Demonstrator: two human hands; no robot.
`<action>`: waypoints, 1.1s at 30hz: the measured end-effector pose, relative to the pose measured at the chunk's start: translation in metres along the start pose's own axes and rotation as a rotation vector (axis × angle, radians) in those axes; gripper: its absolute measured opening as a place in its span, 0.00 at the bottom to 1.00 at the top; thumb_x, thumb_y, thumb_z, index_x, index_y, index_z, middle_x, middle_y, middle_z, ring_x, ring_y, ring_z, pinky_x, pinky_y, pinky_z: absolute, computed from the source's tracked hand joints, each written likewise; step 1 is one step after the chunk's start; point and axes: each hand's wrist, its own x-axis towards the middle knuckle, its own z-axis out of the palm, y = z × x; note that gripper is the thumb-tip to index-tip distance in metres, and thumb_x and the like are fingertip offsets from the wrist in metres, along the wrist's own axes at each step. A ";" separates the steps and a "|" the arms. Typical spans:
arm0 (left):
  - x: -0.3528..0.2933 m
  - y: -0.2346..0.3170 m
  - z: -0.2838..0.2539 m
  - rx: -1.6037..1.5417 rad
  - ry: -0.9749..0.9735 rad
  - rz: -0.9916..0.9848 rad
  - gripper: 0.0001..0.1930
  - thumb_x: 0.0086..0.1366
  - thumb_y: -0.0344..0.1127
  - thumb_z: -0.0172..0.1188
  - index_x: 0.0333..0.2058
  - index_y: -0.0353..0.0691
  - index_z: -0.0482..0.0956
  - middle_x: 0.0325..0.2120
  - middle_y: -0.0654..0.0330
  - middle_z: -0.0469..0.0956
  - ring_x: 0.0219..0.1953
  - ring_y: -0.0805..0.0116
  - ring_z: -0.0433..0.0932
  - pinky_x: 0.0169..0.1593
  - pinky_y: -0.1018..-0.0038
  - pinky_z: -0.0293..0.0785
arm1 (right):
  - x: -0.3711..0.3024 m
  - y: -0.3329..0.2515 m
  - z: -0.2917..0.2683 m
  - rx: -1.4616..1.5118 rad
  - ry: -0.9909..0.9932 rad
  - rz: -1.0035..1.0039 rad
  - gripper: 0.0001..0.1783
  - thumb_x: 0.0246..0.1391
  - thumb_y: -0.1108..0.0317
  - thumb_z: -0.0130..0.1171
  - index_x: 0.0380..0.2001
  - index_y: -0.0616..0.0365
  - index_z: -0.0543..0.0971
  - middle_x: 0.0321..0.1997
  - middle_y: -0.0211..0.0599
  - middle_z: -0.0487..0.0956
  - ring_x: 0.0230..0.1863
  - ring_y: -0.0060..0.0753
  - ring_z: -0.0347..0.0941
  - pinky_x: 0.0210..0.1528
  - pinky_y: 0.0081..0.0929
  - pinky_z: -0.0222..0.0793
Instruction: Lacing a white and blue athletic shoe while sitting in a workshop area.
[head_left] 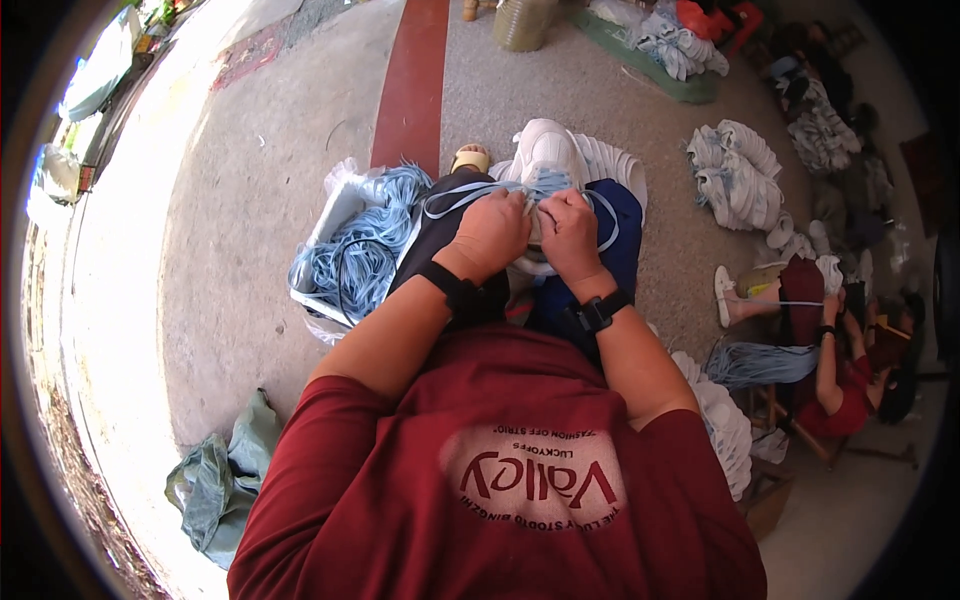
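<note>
A white sneaker [550, 145] lies on my lap, its toe pointing away from me. Pale blue shoelace [548, 182] crosses its front. Both hands are at the shoe's opening, close together. My left hand [498, 230] is closed in a pinch on the lace, and a loop of it bows out to the left. My right hand [570, 235] is also closed on the lace, with another loop curving round its right side. The fingertips partly cover the shoe's tongue, so the exact grip is hidden.
Left of my legs, an open bag [325, 240] holds a heap of blue laces [360, 262]. White shoes [735, 175] lie stacked to the right; more shoes [715, 425] are by my right arm. A co-worker [835, 385] sits at the right. A green sack [230, 480] rests lower left.
</note>
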 end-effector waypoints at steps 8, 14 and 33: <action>0.008 -0.024 0.012 -0.377 0.034 -0.226 0.08 0.55 0.30 0.53 0.30 0.31 0.77 0.25 0.44 0.76 0.30 0.52 0.77 0.36 0.68 0.72 | 0.005 -0.011 0.001 -0.154 -0.073 -0.006 0.04 0.39 0.72 0.57 0.22 0.61 0.75 0.28 0.44 0.72 0.32 0.46 0.71 0.33 0.38 0.68; 0.008 -0.031 0.015 -0.459 0.041 -0.196 0.10 0.53 0.34 0.55 0.29 0.33 0.79 0.25 0.44 0.77 0.30 0.49 0.77 0.35 0.64 0.72 | 0.009 -0.010 0.005 -0.323 -0.142 -0.159 0.03 0.38 0.74 0.54 0.21 0.60 0.74 0.29 0.45 0.70 0.29 0.45 0.70 0.30 0.38 0.66; 0.037 0.029 0.022 0.153 0.049 0.270 0.05 0.50 0.35 0.57 0.22 0.42 0.77 0.22 0.59 0.75 0.30 0.59 0.75 0.35 0.68 0.72 | -0.046 0.004 -0.090 1.354 0.068 0.461 0.07 0.60 0.72 0.46 0.29 0.61 0.70 0.41 0.53 0.76 0.36 0.27 0.72 0.44 0.25 0.69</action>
